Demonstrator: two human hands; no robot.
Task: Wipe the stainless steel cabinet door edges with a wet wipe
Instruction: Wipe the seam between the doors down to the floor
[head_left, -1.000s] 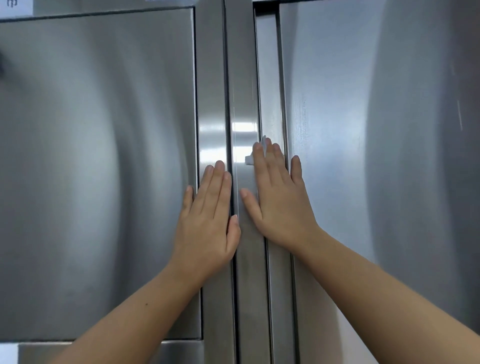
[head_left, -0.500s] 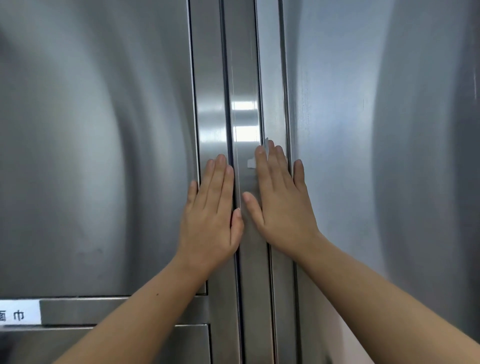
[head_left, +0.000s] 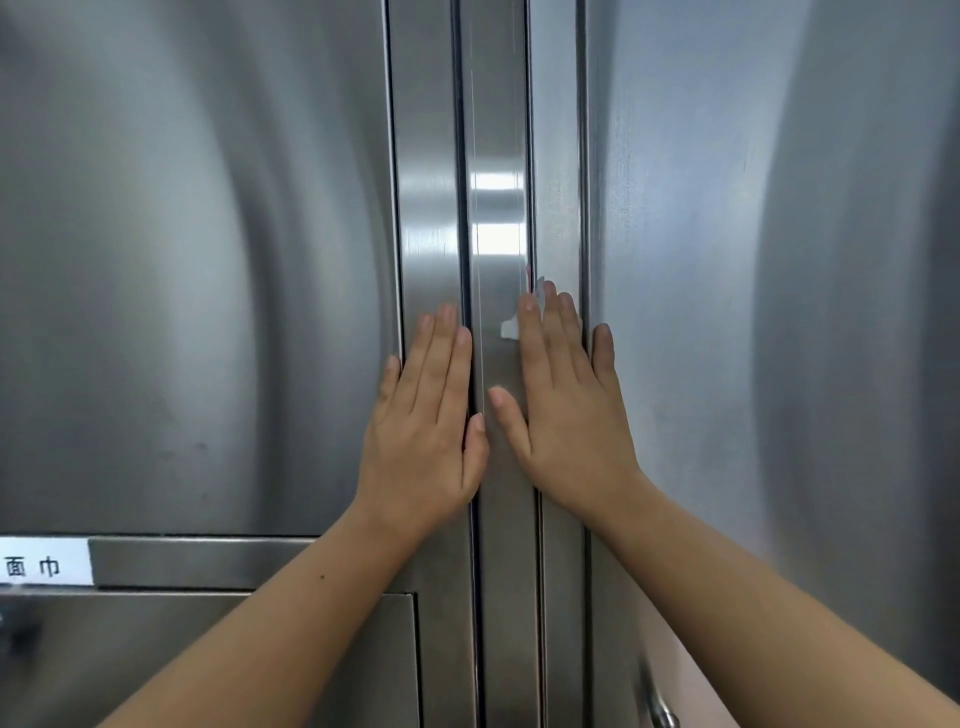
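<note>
**Both palms flat at the seam of the steel doors**

The person stands close to a stainless steel cabinet. The left door (head_left: 182, 260) and the right door (head_left: 753, 260) fill the view on either side. Between them run narrow upright edge strips divided by dark seams: a left strip (head_left: 426, 182), a middle strip (head_left: 496, 130) and a right strip (head_left: 555, 156).

The left hand (head_left: 423, 421) lies flat on the left strip, fingers straight, together and pointing up, gripping nothing. Its thumb lies along the dark seam beside the middle strip.

The right hand (head_left: 569, 415) is flat too, its fingers straight across the middle and right strips, with the little finger on the near margin of the right door. Under its fingers it presses the wet wipe (head_left: 509, 329) against the metal. Only two small white bits of the wipe show: one sticks out left of the index finger on the middle strip, and the other peeps above the fingertips. The rest is hidden under the hand. The two thumbs are just beside each other, not touching.

Bright reflections cross the strips above the hands. At lower left a white label (head_left: 44, 564) with two dark characters sits at the end of a horizontal steel bar (head_left: 208, 561), above a lower door panel (head_left: 260, 665). A rounded metal handle (head_left: 661, 714) shows at the bottom edge on the right.
</note>
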